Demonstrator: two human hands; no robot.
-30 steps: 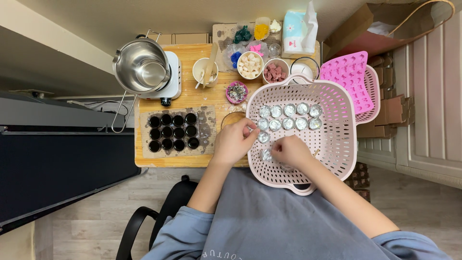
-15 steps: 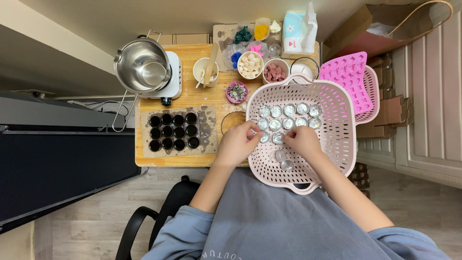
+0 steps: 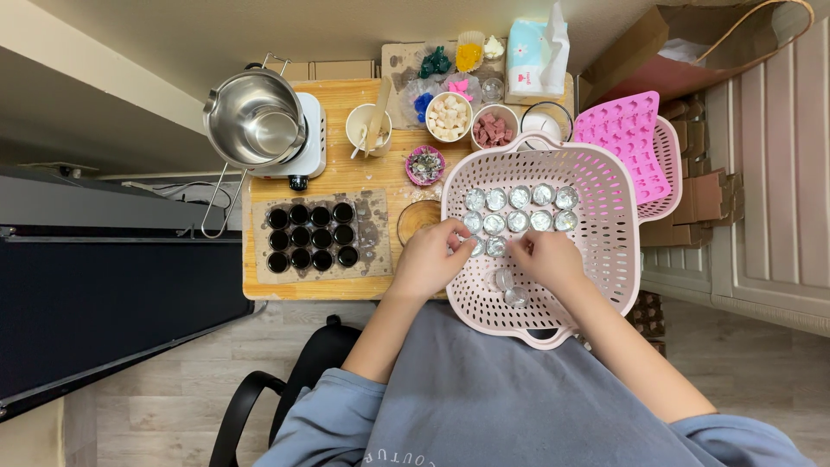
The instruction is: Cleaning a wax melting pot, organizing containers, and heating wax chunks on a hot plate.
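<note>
Silvery foil cups (image 3: 519, 210) in rows inside pink perforated basket (image 3: 596, 173); left hand (image 3: 425, 258) and right hand (image 3: 545, 256) close together, fingertips pinching one cup (image 3: 495, 246) in the third row. Probably light, thin, easily dented; best pinched at the rim. Actual grip hidden by fingers. Two loose cups (image 3: 510, 288) nearer the basket's front edge.

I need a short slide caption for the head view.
Both hands, left hand and right hand, arrange small silver foil cups inside a pink perforated plastic basket.

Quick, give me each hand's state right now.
Left hand: fingers pinched at a small silver cup in the pink basket.
Right hand: fingertips at another silver cup; grip unclear.
</note>
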